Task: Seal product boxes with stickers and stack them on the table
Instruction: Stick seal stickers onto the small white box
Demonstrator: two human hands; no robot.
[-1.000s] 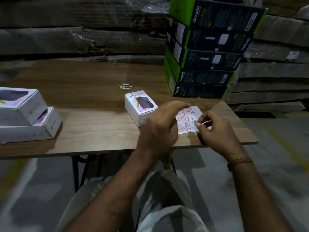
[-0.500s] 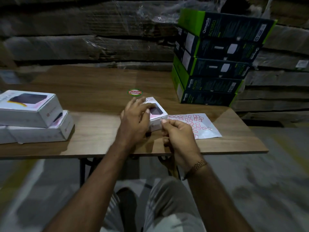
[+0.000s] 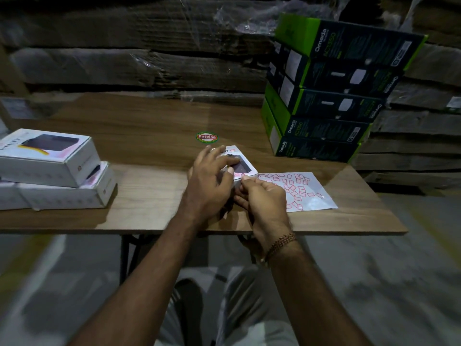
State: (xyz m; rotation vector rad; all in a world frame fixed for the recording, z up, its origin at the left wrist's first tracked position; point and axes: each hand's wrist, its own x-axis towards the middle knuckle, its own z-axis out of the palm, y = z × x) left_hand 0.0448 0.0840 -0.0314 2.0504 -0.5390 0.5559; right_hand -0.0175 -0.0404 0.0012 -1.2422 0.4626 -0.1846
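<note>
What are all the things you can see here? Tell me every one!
small box: one, white with a dark picture, middle of the table, under the hands
sticker sheet: one, white with red stickers, right of the small box
white boxes: two, stacked at the table's left end
green and black boxes: five, stacked at the table's far right
round sticker: one, green and red, on the table behind the small box
table: one, brown wood
bracelet: one, gold, on the right wrist
left hand: one, holds the small box
right hand: one, pinches at the box's near corner
</note>
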